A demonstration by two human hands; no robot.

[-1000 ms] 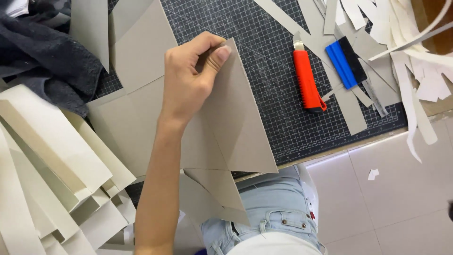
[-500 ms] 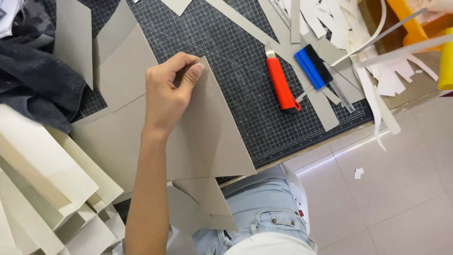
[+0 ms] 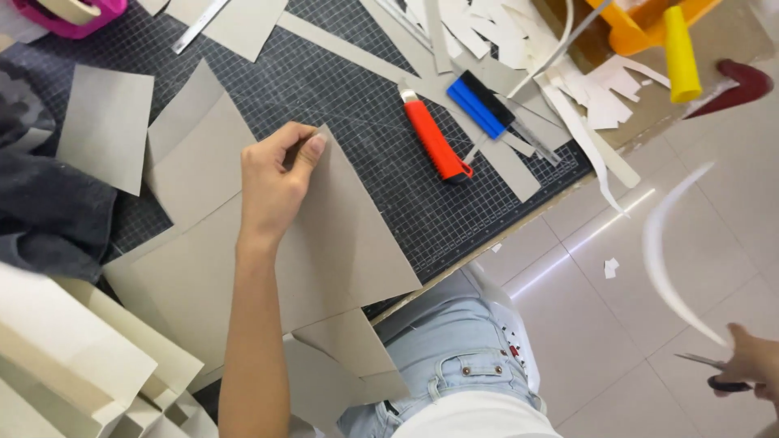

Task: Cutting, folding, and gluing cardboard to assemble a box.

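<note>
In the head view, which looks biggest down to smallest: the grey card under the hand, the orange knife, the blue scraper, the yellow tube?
1. Grey card, by far the largest.
2. Orange knife.
3. Blue scraper and yellow tube: these look about alike, and the tube is partly cut off, so no ranking between them.

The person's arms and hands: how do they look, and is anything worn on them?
The left hand and its forearm are bare: no sleeve, glove, watch or ring shows. The fingernails are short and unpainted. The right hand shows only partly at the frame's corner, also without a glove; its arm is out of view.
</note>
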